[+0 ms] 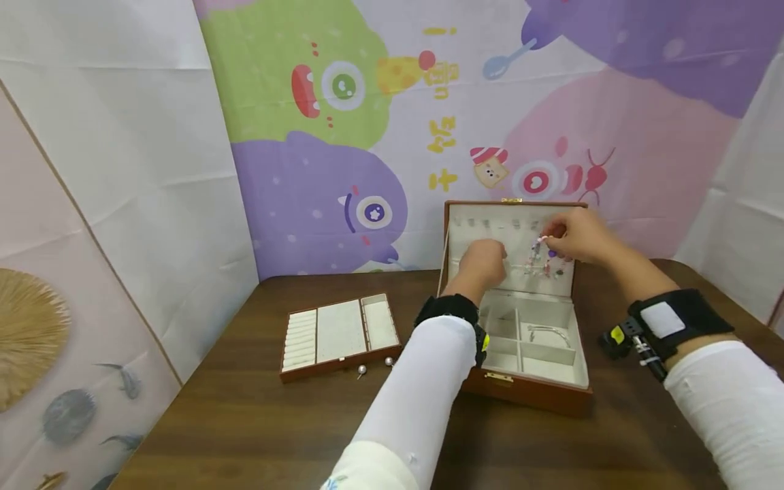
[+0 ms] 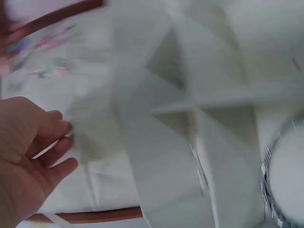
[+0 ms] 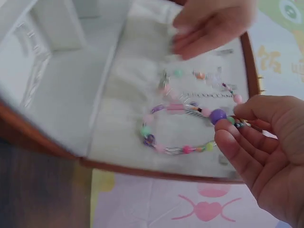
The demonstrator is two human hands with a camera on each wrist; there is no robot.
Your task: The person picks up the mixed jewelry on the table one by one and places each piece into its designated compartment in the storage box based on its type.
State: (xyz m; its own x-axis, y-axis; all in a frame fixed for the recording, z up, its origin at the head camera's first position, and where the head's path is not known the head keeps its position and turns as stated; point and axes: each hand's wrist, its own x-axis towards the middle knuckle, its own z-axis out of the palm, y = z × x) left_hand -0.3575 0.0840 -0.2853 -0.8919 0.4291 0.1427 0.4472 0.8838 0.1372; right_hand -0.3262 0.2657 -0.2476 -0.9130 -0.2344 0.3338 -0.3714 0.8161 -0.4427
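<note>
An open jewelry box (image 1: 533,396) with brown sides stands on the table, its white-lined lid (image 1: 468,231) raised. My right hand (image 1: 578,235) is at the lid's upper right, where thumb and fingers pinch a beaded bracelet (image 3: 218,116) by its end beside a large purple bead. The bracelet's loop hangs against the lining. Beside it hangs another beaded strand (image 3: 166,88) in pastel colors. Close to the lining, left of the beads, is my left hand (image 2: 28,152), fingers loosely bent; I see nothing held in it. A silver bracelet (image 2: 267,185) lies in a box compartment.
Left of the box lies a brown-edged tray (image 1: 339,324) with ring rolls and flat sections. Two round pearl-like earrings (image 1: 362,369) lie by its front edge. Small hooks or tabs (image 1: 486,223) line the lid's top. A cartoon cloth (image 1: 343,170) hangs behind the table.
</note>
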